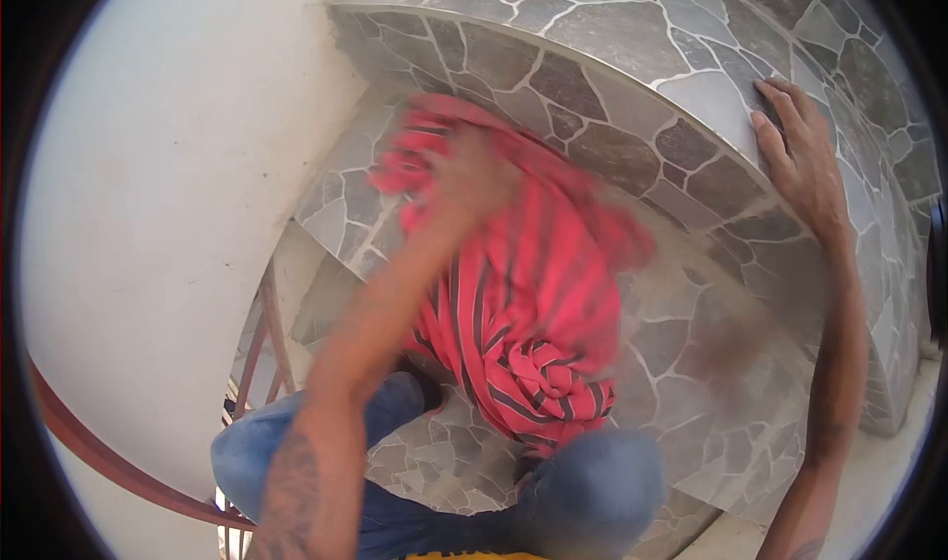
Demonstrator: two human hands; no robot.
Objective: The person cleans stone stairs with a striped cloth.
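The red striped cloth [518, 254] lies bunched on the stone-patterned tread [657, 348], its far edge beside the riser [607, 150]. The left hand [479, 170] is on its far left part—too blurred to tell how far it is open or whether it grips; a flat, even palm would suit the loose folds. The right hand [805, 170], empty and half-open with fingers slightly bent, rests on the higher step [706, 101]—a sound brace while leaning.

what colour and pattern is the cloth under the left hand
Pinkish red with dark stripes, clearest in the head view at the bunched end of the cloth.
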